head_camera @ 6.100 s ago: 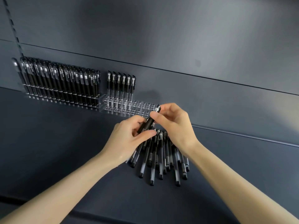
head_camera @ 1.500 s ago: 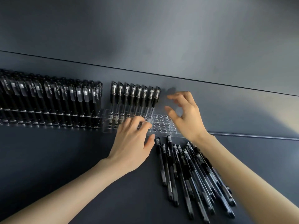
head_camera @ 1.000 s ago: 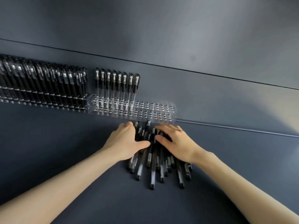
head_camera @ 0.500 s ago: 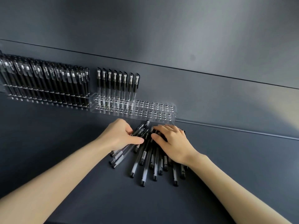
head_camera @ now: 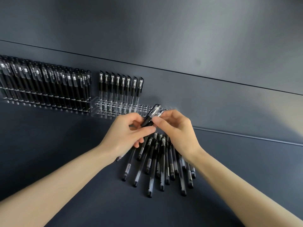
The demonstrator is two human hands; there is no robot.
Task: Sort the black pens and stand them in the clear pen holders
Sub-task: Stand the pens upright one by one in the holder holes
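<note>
My left hand and my right hand meet above a fanned pile of loose black pens on the dark table. Both pinch a small bunch of black pens, lifted and tilted with the caps pointing up and right; I make out two or so. Behind the hands a clear pen holder holds a back row of several upright pens, with open holes in its right part. Left of it, another clear holder is packed with pens.
A dark wall panel rises right behind the holders. Bare dark tabletop lies to the left and right of the pile.
Both hands rested on the pile half a second ago. They have since come up holding a few pens in front of the holder. One more pen stands in the holder than six seconds ago.
</note>
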